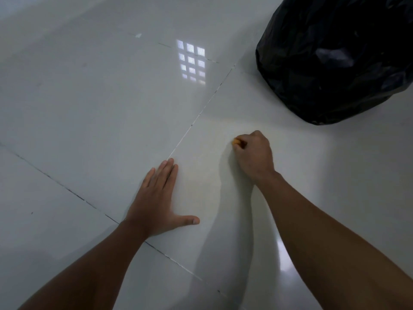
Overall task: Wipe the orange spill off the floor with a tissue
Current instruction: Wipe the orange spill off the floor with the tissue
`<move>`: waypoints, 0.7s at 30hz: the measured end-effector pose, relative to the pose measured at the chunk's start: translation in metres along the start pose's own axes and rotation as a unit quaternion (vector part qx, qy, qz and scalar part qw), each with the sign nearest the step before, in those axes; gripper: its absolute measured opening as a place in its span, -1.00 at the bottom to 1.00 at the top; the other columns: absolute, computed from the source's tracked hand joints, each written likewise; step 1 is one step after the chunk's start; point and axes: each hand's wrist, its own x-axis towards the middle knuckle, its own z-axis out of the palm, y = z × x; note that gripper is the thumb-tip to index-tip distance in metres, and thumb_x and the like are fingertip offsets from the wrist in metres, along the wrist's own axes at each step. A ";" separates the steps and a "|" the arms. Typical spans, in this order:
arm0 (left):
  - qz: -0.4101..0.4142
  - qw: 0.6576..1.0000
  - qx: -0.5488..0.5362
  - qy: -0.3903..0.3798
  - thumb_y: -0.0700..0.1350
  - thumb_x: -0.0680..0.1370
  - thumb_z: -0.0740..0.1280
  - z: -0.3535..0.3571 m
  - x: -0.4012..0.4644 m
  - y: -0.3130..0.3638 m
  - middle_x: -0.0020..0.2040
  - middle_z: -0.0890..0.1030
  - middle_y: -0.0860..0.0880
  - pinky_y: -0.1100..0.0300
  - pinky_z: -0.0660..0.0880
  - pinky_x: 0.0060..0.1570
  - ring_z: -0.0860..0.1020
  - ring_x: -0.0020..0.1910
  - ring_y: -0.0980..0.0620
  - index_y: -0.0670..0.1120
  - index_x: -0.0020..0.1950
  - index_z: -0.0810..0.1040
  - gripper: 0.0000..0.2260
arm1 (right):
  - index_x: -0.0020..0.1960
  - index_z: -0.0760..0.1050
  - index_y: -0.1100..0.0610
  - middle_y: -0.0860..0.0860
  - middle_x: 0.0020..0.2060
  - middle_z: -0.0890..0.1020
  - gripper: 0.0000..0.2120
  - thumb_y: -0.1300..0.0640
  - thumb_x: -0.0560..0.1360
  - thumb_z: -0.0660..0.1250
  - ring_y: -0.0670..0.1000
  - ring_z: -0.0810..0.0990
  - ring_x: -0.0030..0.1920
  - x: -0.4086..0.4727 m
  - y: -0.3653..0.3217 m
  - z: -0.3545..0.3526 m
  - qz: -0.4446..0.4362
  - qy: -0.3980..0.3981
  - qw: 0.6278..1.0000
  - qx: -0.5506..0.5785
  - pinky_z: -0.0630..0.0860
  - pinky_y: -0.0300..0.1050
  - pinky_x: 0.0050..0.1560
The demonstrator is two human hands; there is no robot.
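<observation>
White glossy floor (89, 130). Left hand (156, 202) is lying flat on it, near, fingers spread, gripping nothing. Right hand (253, 153), farther right, is clenching an orange-stained tissue (236, 142) against the tile; faint yellowish smear (201, 175) between the hands. Black bag (335, 59) is sitting far right.

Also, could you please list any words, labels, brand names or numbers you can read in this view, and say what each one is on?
None: there is no readable text in this view.
The black bin bag shows no print or label.
The floor carries only tile seams and a window reflection.
The orange-stained tissue, mostly hidden in the right hand, shows no print.
The left hand lies flat on the floor and holds nothing.
</observation>
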 end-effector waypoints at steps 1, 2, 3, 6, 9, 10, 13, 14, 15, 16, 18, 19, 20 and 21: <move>0.001 1.000 -0.001 0.000 0.70 0.23 0.07 0.000 0.000 0.000 0.65 0.00 -0.13 -0.11 -0.01 0.58 -0.06 0.64 -0.02 -0.22 0.61 0.06 0.26 | -0.05 0.66 0.10 0.06 -0.08 0.49 -0.82 0.11 0.55 0.28 0.08 0.48 0.01 -0.004 -0.010 0.005 -0.024 -0.015 1.000 -0.010 0.40 -0.13 -0.02; 0.001 1.000 0.000 -0.002 0.69 0.24 0.07 0.000 0.000 -0.001 0.65 0.00 -0.12 -0.11 -0.01 0.58 -0.07 0.64 -0.02 -0.22 0.62 0.05 0.26 | -0.06 0.65 0.09 0.06 -0.09 0.48 -0.81 0.10 0.55 0.26 0.08 0.46 0.01 -0.011 -0.021 0.011 -0.057 -0.035 0.998 -0.013 0.42 -0.10 -0.02; 0.001 1.000 0.002 -0.005 0.69 0.24 0.08 0.000 0.000 -0.001 0.65 -0.01 -0.12 -0.12 0.00 0.58 -0.08 0.64 -0.02 -0.21 0.62 0.04 0.25 | -0.05 0.64 0.10 0.06 -0.09 0.48 -0.81 0.10 0.55 0.26 0.08 0.46 0.01 -0.020 -0.030 0.017 -0.100 -0.059 0.993 -0.013 0.44 -0.07 -0.01; -0.001 1.000 0.003 -0.007 0.69 0.25 0.08 -0.002 0.000 0.000 0.65 -0.02 -0.12 -0.11 -0.01 0.58 -0.09 0.64 -0.01 -0.20 0.62 0.03 0.25 | 0.01 0.64 0.13 0.04 -0.08 0.50 -0.81 0.09 0.54 0.28 0.05 0.44 0.01 -0.053 -0.042 0.025 -0.226 -0.123 0.966 -0.025 0.49 0.02 -0.02; -0.005 1.000 -0.003 -0.008 0.69 0.23 0.09 -0.002 -0.001 0.001 0.66 -0.04 -0.10 -0.08 -0.04 0.58 -0.11 0.63 0.01 -0.19 0.63 0.02 0.25 | 0.06 0.67 0.10 0.03 -0.13 0.54 -0.82 0.10 0.52 0.36 0.05 0.46 -0.03 -0.067 -0.013 0.009 -0.238 -0.089 0.967 -0.021 0.48 -0.03 -0.05; -0.006 1.000 -0.004 -0.007 0.70 0.23 0.09 -0.002 0.000 0.001 0.66 -0.04 -0.09 -0.08 -0.04 0.58 -0.11 0.63 0.02 -0.18 0.63 0.01 0.26 | 0.07 0.68 0.07 0.03 -0.14 0.54 -0.82 0.11 0.52 0.37 0.06 0.46 -0.04 -0.064 0.000 -0.001 -0.200 -0.052 0.978 -0.015 0.47 -0.07 -0.04; -0.005 1.000 -0.001 -0.011 0.70 0.23 0.09 -0.002 0.001 0.000 0.66 -0.04 -0.10 -0.09 -0.01 0.58 -0.09 0.63 0.01 -0.19 0.63 0.01 0.26 | 0.14 0.67 0.02 -0.02 -0.14 0.48 -0.79 0.06 0.56 0.33 0.00 0.36 -0.01 -0.043 0.045 -0.032 -0.027 0.069 0.997 -0.024 0.37 -0.15 0.00; -0.005 1.000 0.001 -0.011 0.70 0.23 0.09 -0.002 0.001 0.000 0.66 -0.03 -0.10 -0.10 0.00 0.58 -0.08 0.63 0.00 -0.19 0.63 0.02 0.26 | 0.16 0.66 0.02 -0.02 -0.12 0.48 -0.77 0.04 0.58 0.31 0.02 0.34 0.02 -0.033 0.057 -0.041 0.025 0.093 0.995 -0.034 0.34 -0.15 0.02; -0.004 1.000 0.003 -0.011 0.70 0.23 0.09 -0.002 0.001 0.000 0.65 -0.02 -0.10 -0.10 0.00 0.58 -0.07 0.63 -0.01 -0.19 0.63 0.03 0.26 | 0.17 0.66 0.03 0.02 -0.09 0.50 -0.76 0.02 0.59 0.29 0.06 0.35 0.05 -0.022 0.065 -0.048 0.064 0.109 0.991 -0.048 0.35 -0.13 0.03; -0.003 1.000 0.004 -0.011 0.69 0.23 0.09 -0.002 0.001 0.001 0.65 -0.01 -0.11 -0.10 0.01 0.58 -0.06 0.63 -0.02 -0.20 0.62 0.04 0.25 | 0.16 0.66 0.04 0.08 -0.05 0.53 -0.75 0.02 0.60 0.28 0.12 0.36 0.08 -0.010 0.070 -0.054 0.089 0.116 0.987 -0.061 0.38 -0.09 0.03; -0.001 1.000 0.005 -0.008 0.69 0.24 0.10 -0.001 0.001 0.000 0.65 0.02 -0.12 -0.10 0.01 0.57 -0.03 0.63 -0.03 -0.21 0.62 0.06 0.25 | 0.10 0.67 0.09 0.18 0.00 0.54 -0.77 0.07 0.60 0.27 0.20 0.40 0.13 0.011 0.069 -0.058 0.113 0.109 0.985 -0.066 0.43 -0.01 0.07; 0.000 1.000 0.003 -0.006 0.69 0.24 0.11 0.000 0.001 0.000 0.65 0.04 -0.13 -0.10 0.02 0.57 -0.01 0.63 -0.04 -0.21 0.62 0.07 0.24 | 0.04 0.67 0.13 0.20 0.00 0.52 -0.78 0.09 0.60 0.26 0.22 0.43 0.13 0.021 0.065 -0.055 0.113 0.102 0.986 -0.062 0.44 -0.02 0.07; 0.001 1.000 0.003 -0.005 0.69 0.25 0.11 0.000 0.001 0.000 0.64 0.05 -0.14 -0.11 0.03 0.56 0.01 0.63 -0.05 -0.21 0.61 0.08 0.24 | -0.01 0.66 0.16 0.20 0.00 0.51 -0.79 0.11 0.60 0.26 0.23 0.44 0.12 0.029 0.059 -0.050 0.107 0.095 0.988 -0.061 0.44 -0.06 0.06; 0.002 1.000 0.002 -0.004 0.68 0.25 0.11 0.000 0.002 0.000 0.64 0.06 -0.14 -0.11 0.04 0.55 0.02 0.63 -0.06 -0.22 0.61 0.09 0.24 | -0.02 0.65 0.16 0.19 0.00 0.49 -0.79 0.13 0.61 0.25 0.22 0.43 0.13 0.035 0.051 -0.044 0.097 0.087 0.990 -0.062 0.40 -0.10 0.04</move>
